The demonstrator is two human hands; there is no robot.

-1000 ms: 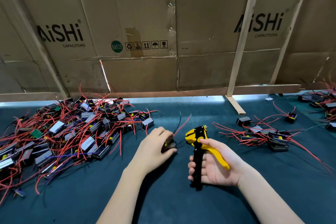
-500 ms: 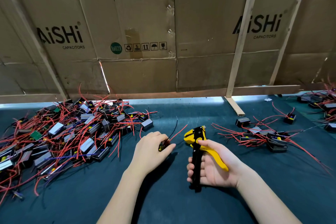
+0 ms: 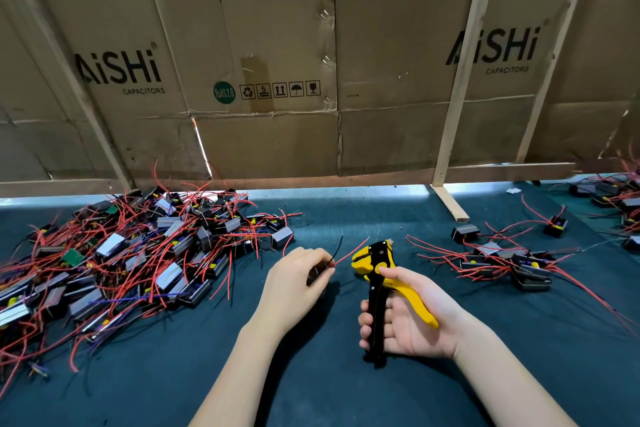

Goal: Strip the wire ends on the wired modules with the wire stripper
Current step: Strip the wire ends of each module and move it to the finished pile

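My left hand (image 3: pixel 294 284) is closed over a small dark wired module (image 3: pixel 316 274), mostly hidden under the fingers. A red wire (image 3: pixel 351 251) and a thin black wire (image 3: pixel 337 249) stick up and to the right from it. My right hand (image 3: pixel 405 319) holds the yellow and black wire stripper (image 3: pixel 377 274) upright, jaws on top, just right of the red wire's tip and apart from it. A large pile of wired modules (image 3: pixel 138 253) with red leads lies to the left. A smaller group of modules (image 3: pixel 502 260) lies to the right.
The work surface is a dark teal mat (image 3: pixel 311 374). A cardboard wall (image 3: pixel 277 62) with wooden battens closes the back; one batten foot (image 3: pixel 450 204) rests on the mat. More modules (image 3: pixel 613 198) lie at the far right edge.
My left hand has shifted its grip on the module, so the red and black wires now point up toward the stripper's jaws. My right hand and the stripper have barely moved.
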